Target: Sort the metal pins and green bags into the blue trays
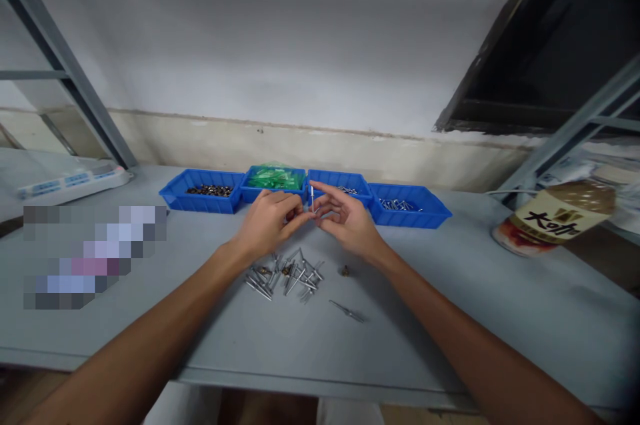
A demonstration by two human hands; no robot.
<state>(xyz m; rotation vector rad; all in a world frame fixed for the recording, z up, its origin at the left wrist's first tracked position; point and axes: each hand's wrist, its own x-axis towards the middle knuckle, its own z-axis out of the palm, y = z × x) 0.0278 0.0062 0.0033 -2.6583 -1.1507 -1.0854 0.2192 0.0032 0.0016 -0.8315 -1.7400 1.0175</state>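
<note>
Head view: your curled left hand and half-curled right hand meet at that metal pin, can't tell which grips, so a sloppy pinch could drop it onto the seven-o'clock metal pile.

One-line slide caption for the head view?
Left hand and right hand meet at a slim silver metal pin, near scattered silver metal rods and four blue plastic bins.
</note>
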